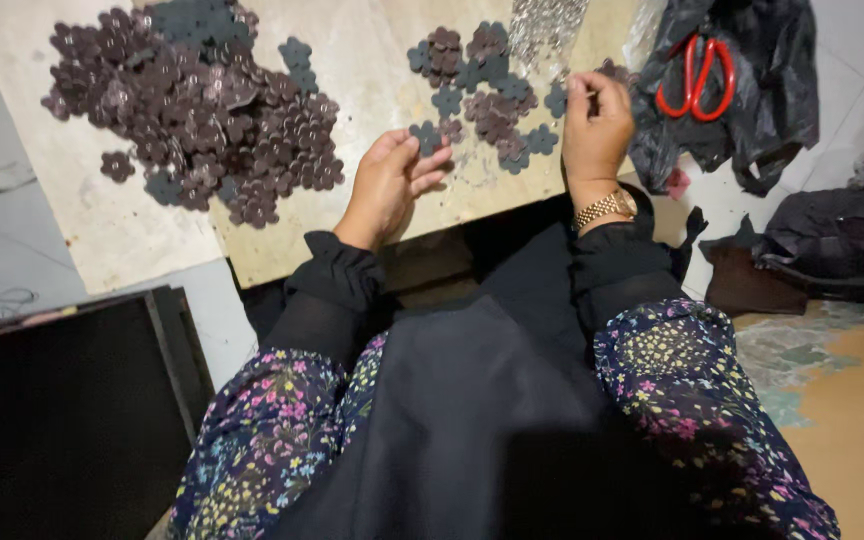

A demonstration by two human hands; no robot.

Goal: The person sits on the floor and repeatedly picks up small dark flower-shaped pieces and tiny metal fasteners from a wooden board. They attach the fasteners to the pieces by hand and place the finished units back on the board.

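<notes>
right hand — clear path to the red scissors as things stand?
Probably yes. The right hand is pinching something small at the board's edge, and the red scissors lie uncovered on the black bag just beside it, nothing between them.

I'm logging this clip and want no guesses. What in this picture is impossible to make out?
- Head view: whatever the right hand pinches is hidden by its curled fingers.
- The silvery heap is cut off by the top edge, its pieces too small to tell.
- The scissors blades are hidden in the black bag.
- The left hand covers part of the grey flower piece at its fingertips.
</notes>
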